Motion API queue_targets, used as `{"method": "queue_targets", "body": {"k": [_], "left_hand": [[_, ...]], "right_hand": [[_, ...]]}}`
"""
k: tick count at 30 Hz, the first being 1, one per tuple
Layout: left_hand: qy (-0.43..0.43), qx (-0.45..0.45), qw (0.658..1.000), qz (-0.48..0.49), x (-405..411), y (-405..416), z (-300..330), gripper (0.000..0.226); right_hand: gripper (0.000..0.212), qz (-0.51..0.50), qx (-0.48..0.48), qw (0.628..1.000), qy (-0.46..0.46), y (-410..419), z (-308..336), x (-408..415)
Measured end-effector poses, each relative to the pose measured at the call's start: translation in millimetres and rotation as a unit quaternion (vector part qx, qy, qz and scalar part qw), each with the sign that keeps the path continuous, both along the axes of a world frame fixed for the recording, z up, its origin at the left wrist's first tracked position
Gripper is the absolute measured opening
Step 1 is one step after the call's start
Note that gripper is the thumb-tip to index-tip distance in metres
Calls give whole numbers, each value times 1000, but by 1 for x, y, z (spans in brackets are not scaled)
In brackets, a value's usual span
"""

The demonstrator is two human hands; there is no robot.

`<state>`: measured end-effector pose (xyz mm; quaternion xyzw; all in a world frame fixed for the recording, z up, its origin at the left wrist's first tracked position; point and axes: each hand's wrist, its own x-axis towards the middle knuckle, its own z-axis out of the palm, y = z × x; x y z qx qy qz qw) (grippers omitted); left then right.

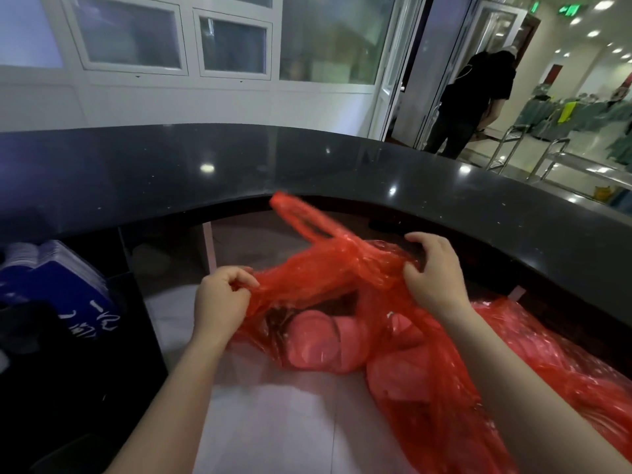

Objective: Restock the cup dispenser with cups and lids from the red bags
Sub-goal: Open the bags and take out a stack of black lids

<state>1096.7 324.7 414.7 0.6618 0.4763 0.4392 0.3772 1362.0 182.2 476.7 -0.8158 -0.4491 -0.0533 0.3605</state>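
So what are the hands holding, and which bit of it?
Both hold the red bag at its mouth: the left hand pinches the left edge, and the right hand grips the bunched plastic below the handle.

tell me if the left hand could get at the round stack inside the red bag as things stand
Probably yes, but not this instant. The left hand and right hand each pinch the red bag and hold its mouth apart, with the round stack just below the opening. The left hand would have to let go first.

— How many red bags by the worktop (342, 159)?
— Two: one red bag (342, 268) held by two hands, another (564, 364) right of it.
— People beyond the worktop?
— One person (475, 97).
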Motion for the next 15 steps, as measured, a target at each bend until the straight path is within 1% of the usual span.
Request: {"method": "queue_targets", "body": {"k": [1,2,3,5,6,8,9,11,13,14,15], "left_hand": [[1,-8,1000,-29,2,-4,0,38],[2,-10,999,-52,4,-7,-1,36],[0,-7,998,-70,5,-11,-2,33],[-4,-1,995,-96,5,-18,-2,26],[0,-3,994,-105,5,-20,-3,27],[17,-9,994,-108,5,-23,-4,31],[22,-10,994,-103,6,-24,-4,30],[18,-7,997,-70,6,-25,-5,20],[8,-12,1000,-10,3,-26,-7,12],[3,-21,1000,17,1,-26,-8,17],[-7,-31,999,37,-1,-27,-9,27]], "right_hand": [[46,57,23,998,-27,1,2,-9],[48,112,26,992,-43,2,3,-18],[53,155,4,986,-55,3,2,-25],[69,186,-79,974,-101,7,-2,-33],[71,180,-119,968,-127,9,-5,-35],[62,154,-164,962,-157,10,-11,-35],[55,141,-169,961,-167,11,-14,-33],[41,109,-171,963,-180,10,-17,-27],[35,82,-165,964,-192,6,-18,-19],[34,73,-157,965,-198,4,-19,-16],[32,62,-148,966,-204,1,-20,-14]]}}
